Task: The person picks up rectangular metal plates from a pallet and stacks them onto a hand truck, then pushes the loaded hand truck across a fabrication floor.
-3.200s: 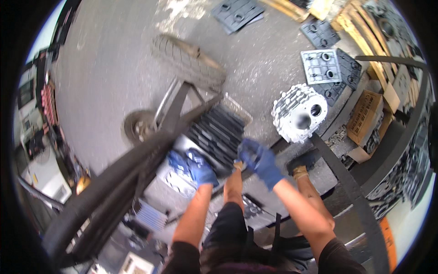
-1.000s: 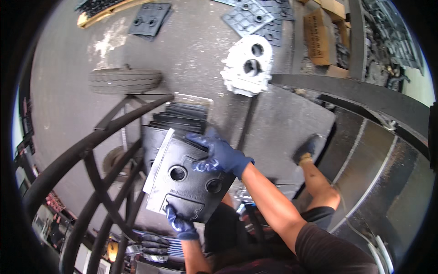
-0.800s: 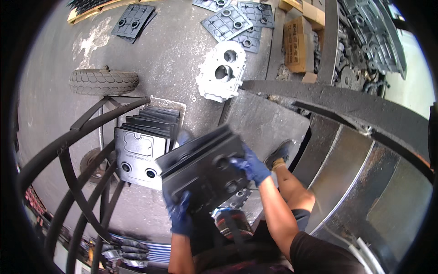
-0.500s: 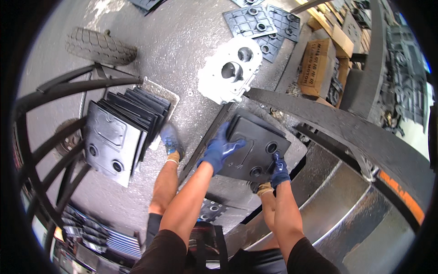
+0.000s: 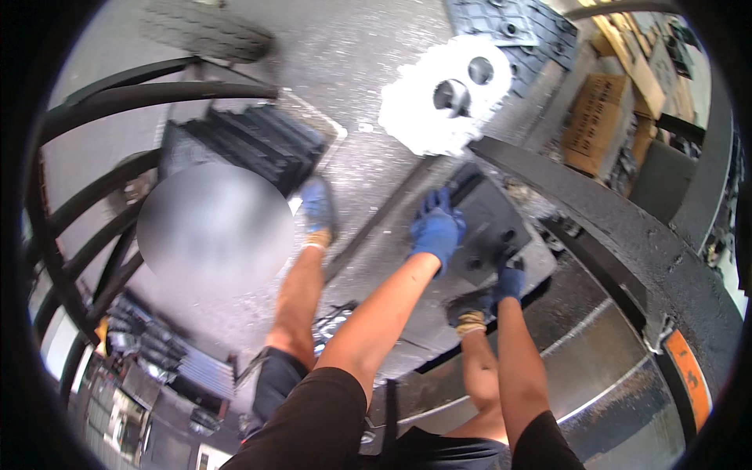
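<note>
A black flat plate (image 5: 487, 223) with two round holes lies low in front of me, over a grey slab. My left hand (image 5: 439, 229), in a blue glove, rests across the plate's left side, its fingers stretched toward the far edge. At the near right corner, my right hand (image 5: 509, 283), also blue-gloved, has its fingers closed on the plate's edge; motion smears them somewhat. Part of another dark edge shows beyond the plate's far side.
Left of my foot leans a row of black plates (image 5: 262, 145), partly covered by a blurred patch. A white metal casting (image 5: 446, 98) with two bores stands ahead. Dark bars (image 5: 149, 98) rise at left, a thick beam (image 5: 595, 196) crosses at right. A cardboard box (image 5: 595, 125) sits beyond.
The view has shifted, so the scene sits farther right. The plate is lower and farther away, and my left hand has moved from gripping its edge to lying over its left side.
</note>
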Demonstrator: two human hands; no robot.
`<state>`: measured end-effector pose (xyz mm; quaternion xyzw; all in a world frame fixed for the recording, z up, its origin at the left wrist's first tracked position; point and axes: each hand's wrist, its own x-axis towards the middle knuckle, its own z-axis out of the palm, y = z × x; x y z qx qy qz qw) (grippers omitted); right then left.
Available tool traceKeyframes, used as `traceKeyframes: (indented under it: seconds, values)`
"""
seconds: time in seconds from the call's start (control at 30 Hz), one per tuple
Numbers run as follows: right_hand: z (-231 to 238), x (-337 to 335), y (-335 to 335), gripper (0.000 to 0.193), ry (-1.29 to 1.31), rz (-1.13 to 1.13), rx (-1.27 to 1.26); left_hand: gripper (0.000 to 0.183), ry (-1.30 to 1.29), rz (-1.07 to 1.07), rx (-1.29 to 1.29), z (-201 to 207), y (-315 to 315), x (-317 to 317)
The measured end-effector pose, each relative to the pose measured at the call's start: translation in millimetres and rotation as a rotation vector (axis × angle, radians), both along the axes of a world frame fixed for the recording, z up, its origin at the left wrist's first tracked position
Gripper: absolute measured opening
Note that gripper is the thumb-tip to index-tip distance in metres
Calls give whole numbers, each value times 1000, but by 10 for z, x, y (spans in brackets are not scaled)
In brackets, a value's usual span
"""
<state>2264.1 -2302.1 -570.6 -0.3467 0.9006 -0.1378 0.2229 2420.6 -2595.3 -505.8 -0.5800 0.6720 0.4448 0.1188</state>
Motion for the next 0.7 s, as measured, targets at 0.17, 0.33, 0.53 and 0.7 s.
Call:
traceKeyframes:
  seconds: [0.17,0.33,0.53,0.7]
  values:
    - [1096,1387,-2020,28,-552,-388,-261,36,475,668,79,1085,-423,1786]
    - [1819,2442,-4237,52,-718,294,-403,31,85,964,-691,1472,-828,3546]
    - [1694,3451,-5658,91,-754,599,286,65,541,1473,72,856,-1265,4521]
    - [1470,3529,-5702,92,-754,474,209,62,650,1591,164,746,-1275,4535]
